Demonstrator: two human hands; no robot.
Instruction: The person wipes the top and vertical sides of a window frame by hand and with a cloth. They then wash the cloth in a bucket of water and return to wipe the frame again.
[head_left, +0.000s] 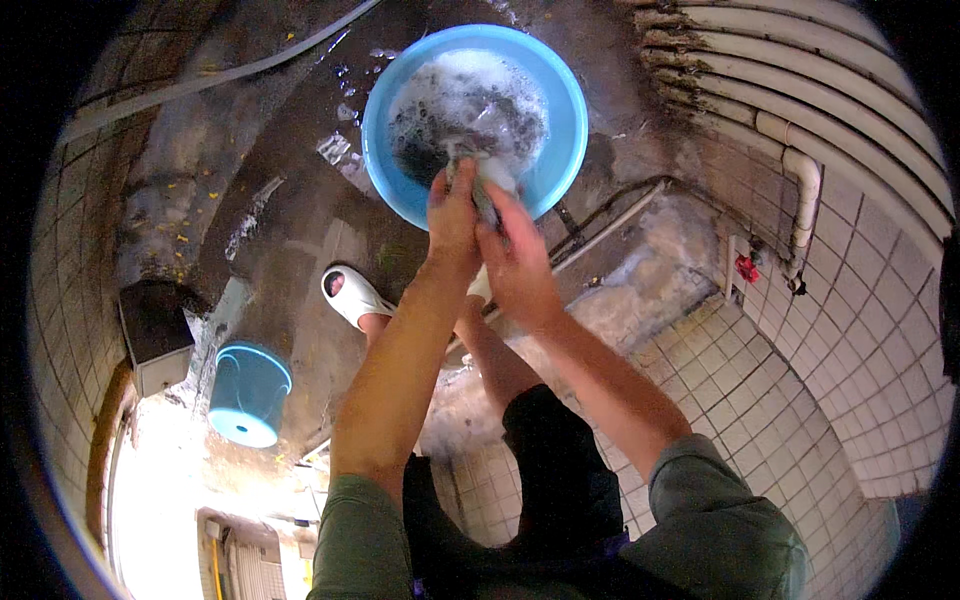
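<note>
Green sleeves (725, 515); left hand (455, 218), right hand (515, 265) pinch bunched, greyish cloth (486, 206) over blue basin (574, 110).

1 blue bucket (250, 390) sits near 1 box (162, 335); pale pipes (790, 53) line the wall (860, 340).
</note>
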